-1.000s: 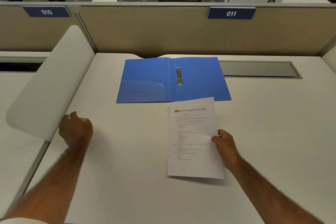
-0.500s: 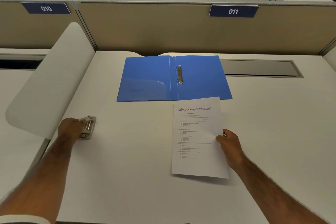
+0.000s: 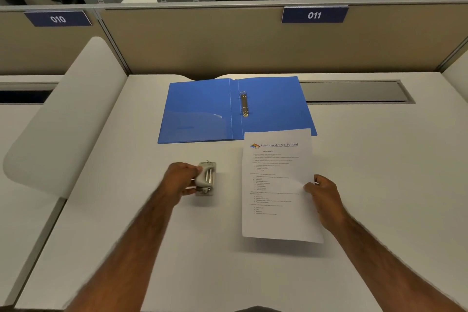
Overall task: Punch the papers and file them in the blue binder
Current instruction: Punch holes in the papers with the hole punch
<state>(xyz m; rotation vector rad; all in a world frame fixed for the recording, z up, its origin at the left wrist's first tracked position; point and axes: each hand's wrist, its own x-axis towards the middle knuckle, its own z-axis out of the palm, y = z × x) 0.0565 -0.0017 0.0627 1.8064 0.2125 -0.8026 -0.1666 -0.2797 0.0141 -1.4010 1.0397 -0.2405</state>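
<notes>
The blue binder (image 3: 202, 111) lies open and flat at the back of the white desk, its metal ring mechanism (image 3: 244, 104) on the right leaf near the spine. A printed sheet of paper (image 3: 277, 185) lies just in front of the binder, its top edge overlapping the binder's front right corner. My right hand (image 3: 323, 197) pinches the sheet's right edge. My left hand (image 3: 181, 180) grips a grey metal hole punch (image 3: 207, 178), which sits on the desk left of the paper.
A white curved divider (image 3: 63, 114) stands along the left side of the desk. A grey cable-tray lid (image 3: 354, 91) is set into the desk right of the binder. A beige partition (image 3: 228, 40) closes off the back.
My left hand took hold of the hole punch at the desk's left side and brought it right, close to the paper. The paper and my right hand shifted slightly to the right.
</notes>
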